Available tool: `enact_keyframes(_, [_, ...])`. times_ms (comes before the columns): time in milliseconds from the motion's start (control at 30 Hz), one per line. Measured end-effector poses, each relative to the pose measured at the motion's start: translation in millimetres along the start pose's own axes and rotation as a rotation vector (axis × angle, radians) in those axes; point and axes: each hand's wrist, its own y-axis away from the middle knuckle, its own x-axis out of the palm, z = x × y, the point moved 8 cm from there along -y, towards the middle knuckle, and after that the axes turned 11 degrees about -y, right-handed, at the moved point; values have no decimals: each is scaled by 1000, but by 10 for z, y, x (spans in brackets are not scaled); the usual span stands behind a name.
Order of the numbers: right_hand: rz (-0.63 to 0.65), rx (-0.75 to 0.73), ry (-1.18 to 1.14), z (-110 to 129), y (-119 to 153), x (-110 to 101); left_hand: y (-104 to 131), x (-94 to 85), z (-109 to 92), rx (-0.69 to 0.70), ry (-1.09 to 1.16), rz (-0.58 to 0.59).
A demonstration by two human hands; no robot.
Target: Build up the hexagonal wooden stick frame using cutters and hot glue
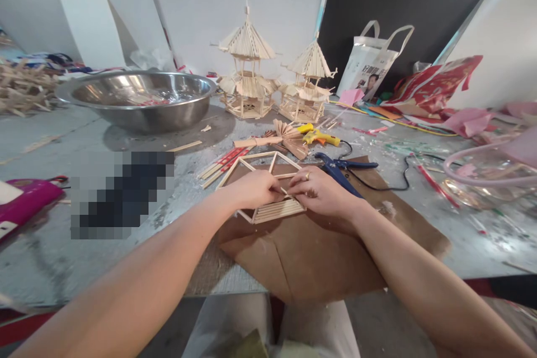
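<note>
Both bare hands work at a wooden stick frame [279, 211], which lies in the middle of the table [184, 260], partly over the brown sheet [289, 268]. The left hand [260, 187] comes over its left part, and the right hand [318, 190] over its right part; their fingertips are near each other, just above the near section filled with parallel sticks. The fingers of each hand are bent into a narrow grip, but I cannot tell exactly what is pinched between them. Just to the right lie the blue pliers [335, 170]. Farther are a yellow glue gun [321, 137] and a folded paper fan [293, 140]. At the far side stand two stick pagodas [248, 45], to the right of a metal basin [163, 117].
</note>
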Motion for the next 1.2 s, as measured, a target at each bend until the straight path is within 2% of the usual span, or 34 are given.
enact_keyframes(267, [0, 24, -15, -2, -12, 1, -20, -7, 12, 3, 25, -22])
enact_keyframes(733, [-22, 37, -67, -9, -20, -57, -7, 26, 37, -31, 44, 33])
enact_keyframes(1200, [-5, 119, -78, -57, -8, -63, -30, 54, 57, -27, 14, 25])
